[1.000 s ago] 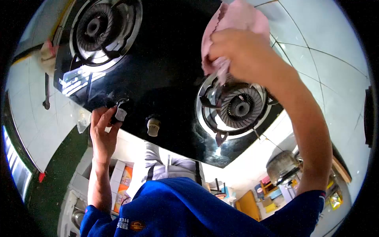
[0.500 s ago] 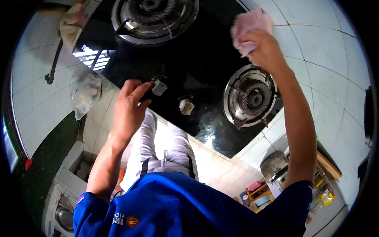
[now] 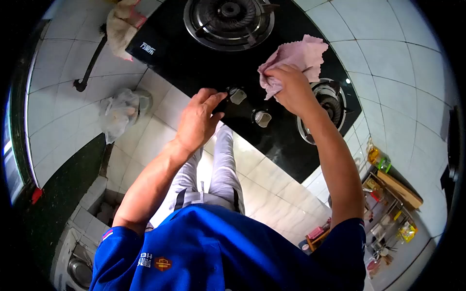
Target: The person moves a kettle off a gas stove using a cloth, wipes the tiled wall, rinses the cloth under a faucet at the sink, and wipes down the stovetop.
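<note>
My right hand (image 3: pixel 294 92) is closed on a crumpled pink cloth (image 3: pixel 302 56), which lies against the black glass gas cooktop (image 3: pixel 170 60) to the left of the right burner (image 3: pixel 333 104). Part of that burner is hidden behind my forearm. My left hand (image 3: pixel 198 119) is at the cooktop's front edge, thumb and fingers apart and nothing held. Its index fingertip comes close to the left control knob (image 3: pixel 237 95); whether they touch I cannot tell. A second knob (image 3: pixel 262 118) sits to the right. Further back is the larger left burner (image 3: pixel 229 24).
A beige cloth (image 3: pixel 122 29) hangs at the cooktop's left corner. Below it are a dark pipe (image 3: pixel 91 63) and a clear plastic bag (image 3: pixel 118 114). White tiled wall (image 3: pixel 388 63) borders the right side. Shelves with a wooden board (image 3: pixel 400 191) stand lower right.
My right hand has drawn the cloth from the cooktop's far right edge back toward its middle. The left hand stays beside the left knob. The camera view has shifted.
</note>
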`<state>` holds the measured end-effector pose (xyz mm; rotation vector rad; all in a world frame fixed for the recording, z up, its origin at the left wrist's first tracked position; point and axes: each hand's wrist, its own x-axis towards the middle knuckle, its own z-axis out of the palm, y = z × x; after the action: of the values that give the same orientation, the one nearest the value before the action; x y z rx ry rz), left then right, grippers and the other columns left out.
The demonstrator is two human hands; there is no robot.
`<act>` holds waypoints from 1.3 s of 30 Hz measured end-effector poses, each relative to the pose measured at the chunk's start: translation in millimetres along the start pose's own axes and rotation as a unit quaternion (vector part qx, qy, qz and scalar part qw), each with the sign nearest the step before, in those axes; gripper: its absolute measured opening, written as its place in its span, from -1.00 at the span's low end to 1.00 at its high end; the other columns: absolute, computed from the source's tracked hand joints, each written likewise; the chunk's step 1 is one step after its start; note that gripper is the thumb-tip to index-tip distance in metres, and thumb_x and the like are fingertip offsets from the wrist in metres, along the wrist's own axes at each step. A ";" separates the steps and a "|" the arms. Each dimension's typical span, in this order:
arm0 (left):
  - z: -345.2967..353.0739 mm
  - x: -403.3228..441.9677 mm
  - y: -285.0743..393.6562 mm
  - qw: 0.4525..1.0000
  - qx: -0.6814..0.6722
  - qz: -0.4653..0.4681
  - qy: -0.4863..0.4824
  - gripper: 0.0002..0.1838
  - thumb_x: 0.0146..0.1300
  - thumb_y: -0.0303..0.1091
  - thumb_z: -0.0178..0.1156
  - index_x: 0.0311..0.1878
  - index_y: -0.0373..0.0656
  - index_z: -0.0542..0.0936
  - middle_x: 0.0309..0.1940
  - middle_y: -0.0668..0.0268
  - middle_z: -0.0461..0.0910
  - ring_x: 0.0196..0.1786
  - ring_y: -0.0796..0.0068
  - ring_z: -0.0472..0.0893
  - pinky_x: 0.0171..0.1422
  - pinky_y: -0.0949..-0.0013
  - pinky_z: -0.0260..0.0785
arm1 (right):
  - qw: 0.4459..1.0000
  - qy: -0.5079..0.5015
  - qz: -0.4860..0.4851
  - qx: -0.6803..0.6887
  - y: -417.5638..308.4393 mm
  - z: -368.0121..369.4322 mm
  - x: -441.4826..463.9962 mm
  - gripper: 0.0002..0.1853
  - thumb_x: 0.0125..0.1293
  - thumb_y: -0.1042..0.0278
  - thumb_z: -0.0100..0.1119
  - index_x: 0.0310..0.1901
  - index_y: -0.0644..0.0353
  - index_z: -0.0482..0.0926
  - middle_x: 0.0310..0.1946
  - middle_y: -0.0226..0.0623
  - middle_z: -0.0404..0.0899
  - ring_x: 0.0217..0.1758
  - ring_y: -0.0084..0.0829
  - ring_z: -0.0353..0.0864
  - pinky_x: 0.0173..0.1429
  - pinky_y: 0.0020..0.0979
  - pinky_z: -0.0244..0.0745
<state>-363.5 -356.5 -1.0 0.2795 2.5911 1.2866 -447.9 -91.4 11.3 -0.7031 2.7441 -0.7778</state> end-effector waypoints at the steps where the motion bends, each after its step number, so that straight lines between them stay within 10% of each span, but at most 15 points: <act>1: -4.1 -1.8 -0.9 0.999 -0.047 0.001 -0.005 -0.47 0.05 -0.64 0.35 0.15 -0.13 0.58 0.05 0.14 0.52 -0.05 0.17 0.61 -0.03 0.28 0.53 | 1.000 0.003 -0.002 0.000 -3.1 -0.6 -1.4 -0.60 -0.06 0.59 0.31 -0.08 0.25 0.64 -0.11 -0.16 0.63 0.06 -0.04 0.53 0.17 -0.19 0.43; 12: -37.6 -53.1 -16.6 0.990 -0.128 -0.052 0.012 -0.63 0.16 -0.59 0.30 0.06 -0.19 0.62 -0.05 0.14 0.58 -0.19 0.22 0.64 -0.11 0.33 0.55 | 0.968 0.056 0.205 0.136 -66.5 30.5 37.4 -0.53 -0.08 0.42 0.48 -0.03 0.16 0.67 -0.15 -0.16 0.73 -0.10 -0.22 0.73 0.02 -0.32 0.58; 19: -63.1 -17.7 -14.4 0.987 -0.149 -0.025 0.050 -0.62 0.20 -0.71 0.25 0.09 -0.23 0.62 -0.02 0.26 0.54 -0.15 0.52 0.56 -0.07 0.51 0.48 | 0.994 0.105 -0.019 -0.013 -109.9 36.1 68.9 -0.64 -0.08 0.44 0.38 -0.14 0.19 0.67 -0.17 -0.16 0.65 -0.03 -0.10 0.62 0.07 -0.18 0.51; 35: -10.3 0.6 -0.6 0.998 -0.007 -0.045 0.040 -0.65 0.07 -0.63 0.36 -0.02 -0.19 0.66 -0.16 0.25 0.59 -0.25 0.37 0.59 -0.17 0.39 0.49 | 0.985 -0.027 0.162 0.048 104.3 -72.5 -2.0 -0.55 -0.05 0.78 0.15 -0.04 0.26 0.59 -0.12 -0.12 0.64 -0.16 -0.16 0.71 -0.08 -0.29 0.59; 39: 4.8 -0.2 -9.7 0.993 0.038 -0.085 0.076 -0.62 0.02 -0.63 0.40 -0.03 -0.19 0.67 -0.16 0.27 0.58 -0.28 0.43 0.58 -0.20 0.44 0.50 | 0.999 -0.011 0.037 0.000 129.5 -80.1 9.5 -0.60 -0.02 0.79 0.09 -0.10 0.31 0.65 -0.17 -0.11 0.68 -0.24 -0.19 0.72 -0.13 -0.35 0.60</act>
<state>-362.5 -358.7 -11.5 -0.0276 2.7237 1.1953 -531.7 36.1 8.4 -0.6026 2.7325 -0.7495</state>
